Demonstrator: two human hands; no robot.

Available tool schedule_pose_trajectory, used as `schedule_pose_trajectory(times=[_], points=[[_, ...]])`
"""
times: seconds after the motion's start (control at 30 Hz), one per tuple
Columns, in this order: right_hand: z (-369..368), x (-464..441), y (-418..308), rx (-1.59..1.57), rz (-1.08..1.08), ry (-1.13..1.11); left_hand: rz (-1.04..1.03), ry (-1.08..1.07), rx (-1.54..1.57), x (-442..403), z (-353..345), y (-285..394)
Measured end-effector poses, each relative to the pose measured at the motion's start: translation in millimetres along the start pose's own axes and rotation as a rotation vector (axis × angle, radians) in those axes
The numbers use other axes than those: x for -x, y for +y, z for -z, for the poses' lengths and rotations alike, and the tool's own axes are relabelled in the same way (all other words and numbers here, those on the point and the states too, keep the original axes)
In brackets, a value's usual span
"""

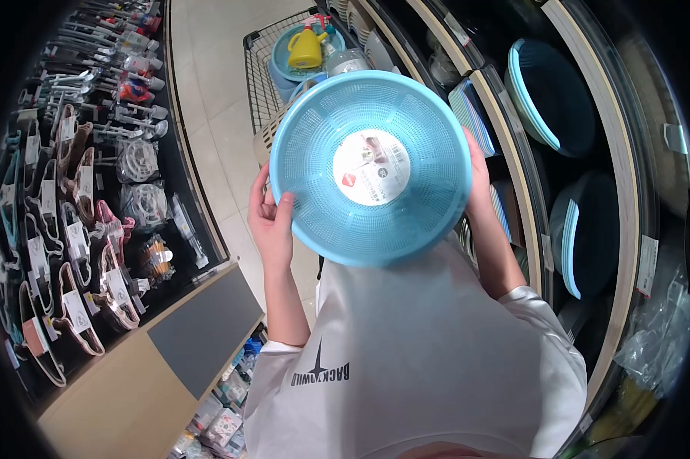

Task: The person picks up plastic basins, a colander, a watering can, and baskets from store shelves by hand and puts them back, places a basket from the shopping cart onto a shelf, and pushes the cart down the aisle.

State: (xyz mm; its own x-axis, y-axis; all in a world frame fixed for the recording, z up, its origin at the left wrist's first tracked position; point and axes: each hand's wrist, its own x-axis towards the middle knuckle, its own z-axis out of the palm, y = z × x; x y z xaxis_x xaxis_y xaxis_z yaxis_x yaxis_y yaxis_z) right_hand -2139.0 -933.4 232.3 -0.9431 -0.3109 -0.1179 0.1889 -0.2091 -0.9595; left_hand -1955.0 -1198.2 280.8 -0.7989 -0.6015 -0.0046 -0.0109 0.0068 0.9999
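Observation:
A light blue plastic colander (330,222) is held up in front of my chest, its perforated inside facing me. A round white label (371,167) with a picture and barcode is stuck in its middle. My left hand (270,214) grips the left rim, thumb over the edge and fingers behind it. On the opposite side, my right hand (477,172) holds the right rim; most of its fingers are hidden behind the colander.
Beyond the colander stands a shopping cart (255,57) with a yellow watering can (306,49) and blue basins. Hangers (77,233) and packaged utensils hang on the left rack. Right-hand shelves hold stacked blue basins (530,107). A tiled aisle floor (207,46) runs between them.

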Motion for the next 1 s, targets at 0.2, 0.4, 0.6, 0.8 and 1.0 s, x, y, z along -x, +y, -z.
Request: schedule_pose_trajectory(times=[0.2,0.4,0.6,0.8,1.0], points=[[25,-1,5,-0.006,-0.169,-0.299,-0.129,0.199,0.214,-6,-12,-2],[20,24,-13,0.104,-0.282,-0.518,-0.163,0.154,0.215,-11,-25,-18],[38,29,-13,-0.031,-0.142,-0.231,-0.121,-0.022,0.164,-17,-44,-17],[70,23,-39,-0.429,0.198,0.192,0.01,-0.204,0.121,-26,-51,-36],[112,14,-50,-0.407,0.444,0.469,0.162,-0.157,0.08,-25,-48,-41]])
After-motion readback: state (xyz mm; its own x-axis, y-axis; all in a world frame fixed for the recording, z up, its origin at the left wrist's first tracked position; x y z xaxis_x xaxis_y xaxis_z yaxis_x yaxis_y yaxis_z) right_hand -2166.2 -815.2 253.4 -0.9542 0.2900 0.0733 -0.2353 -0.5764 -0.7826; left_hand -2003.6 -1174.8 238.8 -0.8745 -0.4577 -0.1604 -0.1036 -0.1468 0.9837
